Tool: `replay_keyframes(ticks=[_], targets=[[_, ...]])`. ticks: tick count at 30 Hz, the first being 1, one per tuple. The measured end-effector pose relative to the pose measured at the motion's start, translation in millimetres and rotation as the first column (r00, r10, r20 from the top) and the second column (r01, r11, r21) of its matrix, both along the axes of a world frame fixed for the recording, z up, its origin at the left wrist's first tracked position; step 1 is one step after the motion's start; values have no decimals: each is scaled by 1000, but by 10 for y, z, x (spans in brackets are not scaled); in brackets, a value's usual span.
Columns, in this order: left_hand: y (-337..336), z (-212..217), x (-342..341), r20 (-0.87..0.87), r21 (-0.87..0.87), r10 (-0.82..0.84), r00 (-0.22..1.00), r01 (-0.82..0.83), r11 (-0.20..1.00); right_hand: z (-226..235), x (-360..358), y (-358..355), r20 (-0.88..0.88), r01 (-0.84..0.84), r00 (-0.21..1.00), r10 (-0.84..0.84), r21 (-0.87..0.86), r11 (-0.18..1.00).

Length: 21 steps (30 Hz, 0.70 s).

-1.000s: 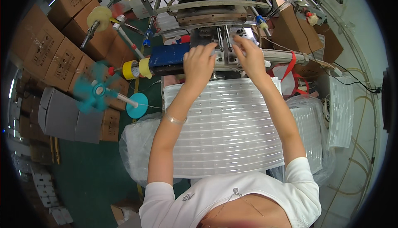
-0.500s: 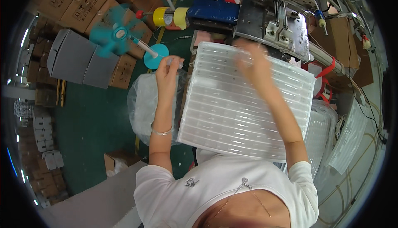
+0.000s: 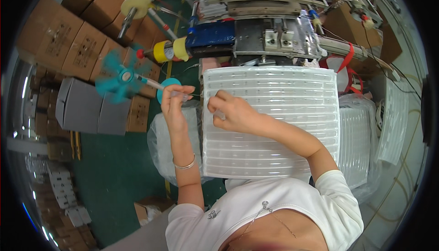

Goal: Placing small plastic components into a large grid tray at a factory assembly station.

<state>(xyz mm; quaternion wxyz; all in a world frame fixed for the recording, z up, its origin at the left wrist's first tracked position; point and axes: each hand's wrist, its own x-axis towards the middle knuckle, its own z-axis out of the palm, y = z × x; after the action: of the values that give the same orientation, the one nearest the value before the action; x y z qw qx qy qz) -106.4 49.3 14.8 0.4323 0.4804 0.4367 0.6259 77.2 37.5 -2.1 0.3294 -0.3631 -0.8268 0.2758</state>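
A worker's right hand (image 3: 231, 113) pinches a small clear piece at the ribbed tray's (image 3: 274, 127) nine-o'clock edge, while the left hand (image 3: 173, 101), fingers closed on another clear piece, hovers just beside it.

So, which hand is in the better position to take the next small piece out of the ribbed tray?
Probably the right hand: it already rests on the left edge of the clear ribbed tray, fingers pinching something small there. The left hand is off the tray, holding a small clear piece of its own.
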Motion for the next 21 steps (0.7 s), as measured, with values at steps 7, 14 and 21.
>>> replay_keyframes(ticks=[7, 14, 21], targets=[[200, -16, 409, -464, 76, -128, 877, 183, 980, -230, 308, 82, -157, 219, 959, -235, -116, 969], [207, 48, 983, -768, 152, 0, 641, 183, 971, -228, 694, 163, -190, 287, 934, -304, -110, 952], [470, 144, 1509, -851, 366, 260, 457, 160, 917, -29, 1193, 129, -308, 461, 823, -478, -130, 878]])
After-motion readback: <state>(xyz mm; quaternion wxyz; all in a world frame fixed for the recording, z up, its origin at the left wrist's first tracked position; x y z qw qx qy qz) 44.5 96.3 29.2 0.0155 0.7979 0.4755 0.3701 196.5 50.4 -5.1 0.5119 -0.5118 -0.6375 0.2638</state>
